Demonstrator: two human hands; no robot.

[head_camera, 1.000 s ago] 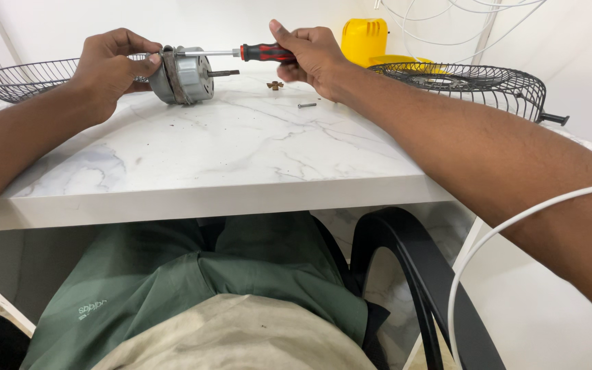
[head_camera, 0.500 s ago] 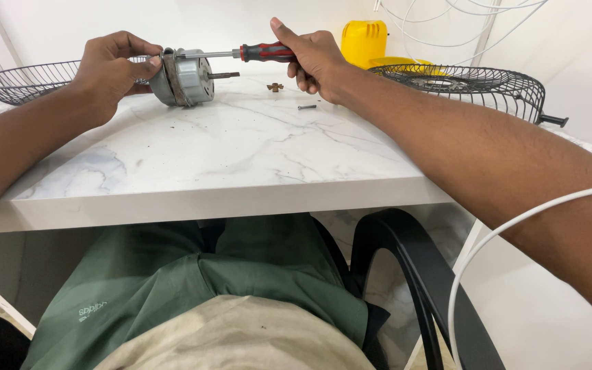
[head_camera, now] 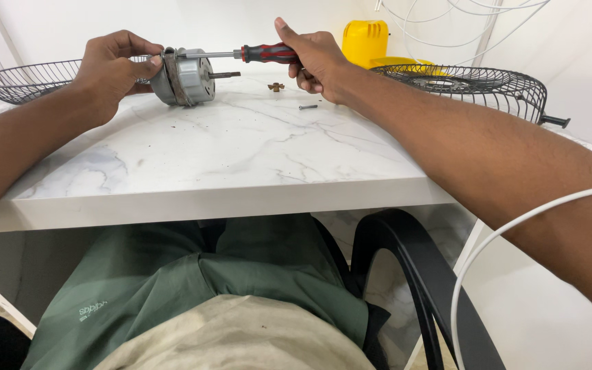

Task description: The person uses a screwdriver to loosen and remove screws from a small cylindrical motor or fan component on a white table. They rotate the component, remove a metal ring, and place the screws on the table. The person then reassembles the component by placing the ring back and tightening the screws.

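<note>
Head view: the white marble table point(head_camera: 241, 157) carries all parts. Two wire fan guards flank the motor point(head_camera: 183, 75), one point(head_camera: 25, 79) behind-left of it, one point(head_camera: 474, 85) well to its right beside a yellow housing point(head_camera: 364, 42). The left hand point(head_camera: 111, 68) is clamped on the motor's rear. The right hand point(head_camera: 316, 62) is closed around the screwdriver point(head_camera: 255, 53), whose long axis runs level, tip at the motor's upper edge. A loose screw point(head_camera: 307, 107) and brass fitting point(head_camera: 276, 86) lie right of the motor.
</note>
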